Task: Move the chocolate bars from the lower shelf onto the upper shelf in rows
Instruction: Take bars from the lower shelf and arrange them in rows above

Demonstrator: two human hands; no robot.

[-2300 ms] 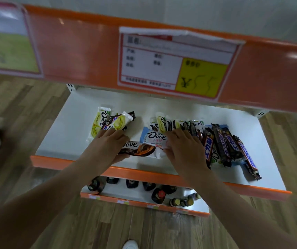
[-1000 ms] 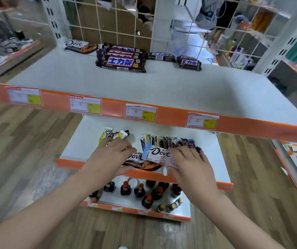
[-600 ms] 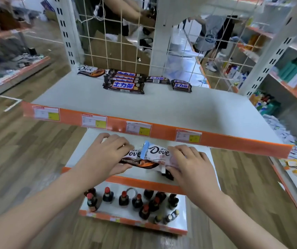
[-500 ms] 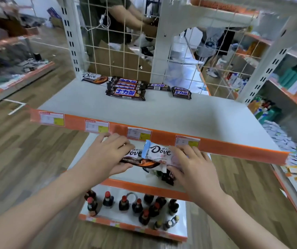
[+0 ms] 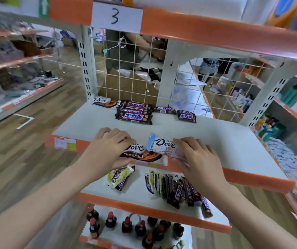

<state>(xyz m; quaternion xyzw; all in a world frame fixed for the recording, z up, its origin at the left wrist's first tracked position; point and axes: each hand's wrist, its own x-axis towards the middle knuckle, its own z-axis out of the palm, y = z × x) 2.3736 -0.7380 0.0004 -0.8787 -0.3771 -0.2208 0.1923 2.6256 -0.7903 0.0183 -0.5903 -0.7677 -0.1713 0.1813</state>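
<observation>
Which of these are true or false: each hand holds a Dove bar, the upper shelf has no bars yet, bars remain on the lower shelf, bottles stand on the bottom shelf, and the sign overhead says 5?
1. Each hand holds a Dove bar. True: the left hand grips the brown Dove bar, the right hand the white Dove bar.
2. The upper shelf has no bars. False: Snickers bars lie at its back.
3. Bars remain on the lower shelf. True.
4. Bottles stand on the bottom shelf. True.
5. The sign says 5. False: it says 3.

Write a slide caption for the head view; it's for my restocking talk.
Both hands carry Dove bars over the upper shelf edge.
</observation>
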